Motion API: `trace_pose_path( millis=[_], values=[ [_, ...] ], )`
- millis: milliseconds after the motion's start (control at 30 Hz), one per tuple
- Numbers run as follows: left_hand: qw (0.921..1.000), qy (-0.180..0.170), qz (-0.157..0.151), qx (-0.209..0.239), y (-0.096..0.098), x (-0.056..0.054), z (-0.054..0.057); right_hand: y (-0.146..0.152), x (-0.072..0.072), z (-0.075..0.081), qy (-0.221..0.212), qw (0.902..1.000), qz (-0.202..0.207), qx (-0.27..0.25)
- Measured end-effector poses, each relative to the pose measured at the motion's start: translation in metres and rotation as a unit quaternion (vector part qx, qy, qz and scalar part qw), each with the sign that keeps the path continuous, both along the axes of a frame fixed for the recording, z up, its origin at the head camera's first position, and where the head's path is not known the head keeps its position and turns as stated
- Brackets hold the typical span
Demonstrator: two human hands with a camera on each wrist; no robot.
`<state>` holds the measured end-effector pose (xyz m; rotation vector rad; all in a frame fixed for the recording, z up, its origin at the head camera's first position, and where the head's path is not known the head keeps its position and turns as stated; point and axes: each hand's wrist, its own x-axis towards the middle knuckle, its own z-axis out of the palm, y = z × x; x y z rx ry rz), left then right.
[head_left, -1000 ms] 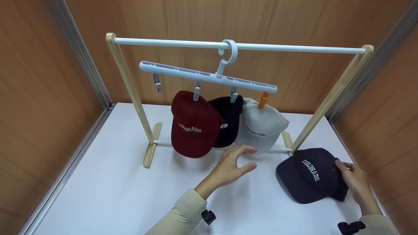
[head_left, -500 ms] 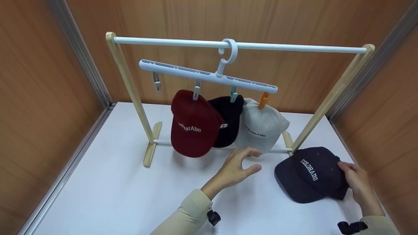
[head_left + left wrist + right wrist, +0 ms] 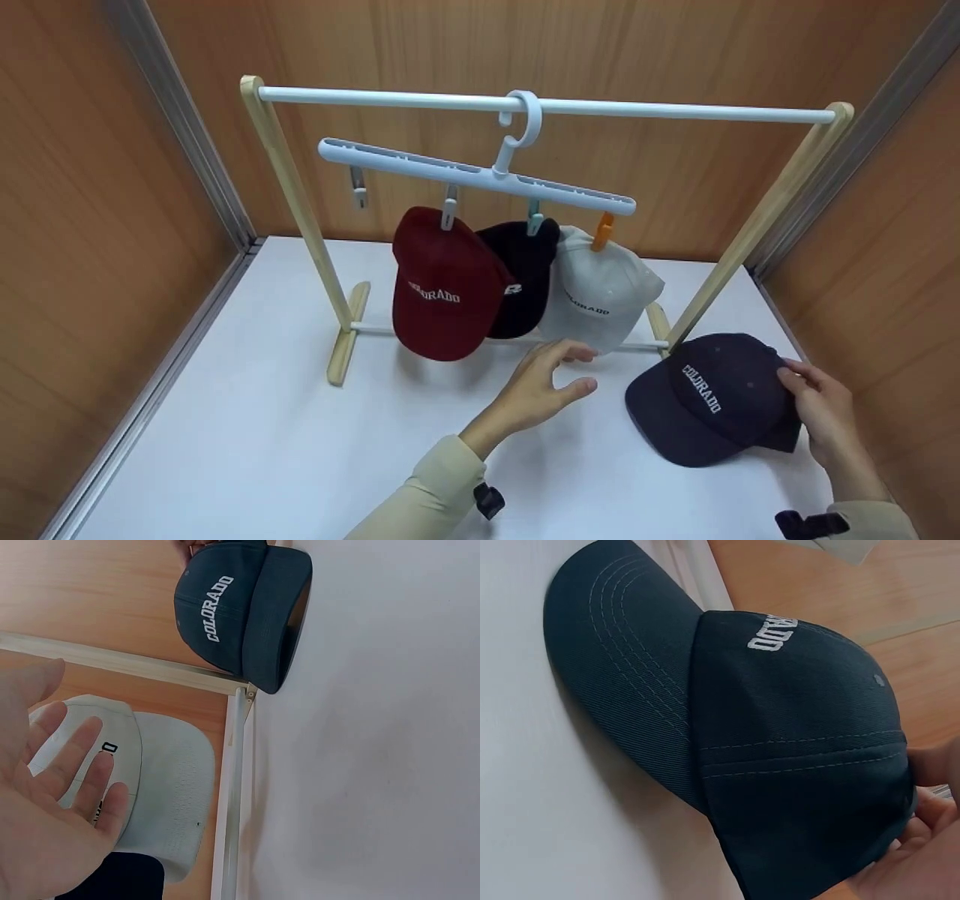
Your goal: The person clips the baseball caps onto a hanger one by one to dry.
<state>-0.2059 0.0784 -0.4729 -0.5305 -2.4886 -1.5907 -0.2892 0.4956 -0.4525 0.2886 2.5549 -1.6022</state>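
Note:
My right hand (image 3: 825, 409) pinches the back edge of a navy baseball cap (image 3: 720, 397) lettered COLORADO, its brim toward the lower left, near the table's right side. In the right wrist view thumb and fingers grip the rear of that cap (image 3: 795, 712). My left hand (image 3: 536, 386) is in front of the white cap (image 3: 600, 292), thumb and fingers spread apart, holding nothing. A pale blue clip hanger (image 3: 480, 176) carries the white cap on an orange clip (image 3: 602, 231), a black cap (image 3: 517, 277) on a teal clip, and a dark red cap (image 3: 446, 285) on a grey clip.
The hanger hooks over the white rail (image 3: 675, 112) of a wooden-legged rack (image 3: 300, 202) and tilts down to the right. A grey clip (image 3: 360, 195) at its left end holds nothing. Wood panels (image 3: 885, 270) enclose the white table (image 3: 247, 450) at the back and sides.
My right hand has shifted the navy cap slightly left and up. The left hand has moved a little to the right since a second ago; the hanging caps keep their places.

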Motion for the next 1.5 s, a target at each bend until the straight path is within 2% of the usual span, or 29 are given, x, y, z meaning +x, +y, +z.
trace_pose_path(
  millis=[267, 433, 567, 800, 1067, 1500],
  values=[
    [0.9999, 0.009, 0.0, 0.005, 0.003, -0.004, 0.002, -0.009, 0.005, 0.014, 0.048, 0.9977, 0.009, -0.047],
    [0.9999, 0.007, -0.005, 0.01, 0.005, -0.007, 0.004, -0.019, 0.006, 0.025, 0.092, 0.9936, 0.007, -0.066],
    [0.9999, 0.005, -0.007, 0.01, 0.006, -0.008, 0.008, -0.029, 0.008, 0.033, 0.142, 0.9892, 0.029, -0.019],
    [0.9998, 0.015, -0.009, 0.005, 0.007, -0.009, 0.012, -0.043, 0.015, 0.044, 0.211, 0.9736, 0.071, 0.05],
    [0.9998, 0.014, -0.004, 0.011, 0.006, -0.009, 0.015, -0.06, 0.025, 0.053, 0.262, 0.9545, 0.116, 0.081],
    [0.9994, 0.012, 0.006, 0.033, 0.003, -0.012, 0.025, -0.089, 0.034, 0.063, 0.286, 0.9297, 0.206, 0.106]
  ],
)
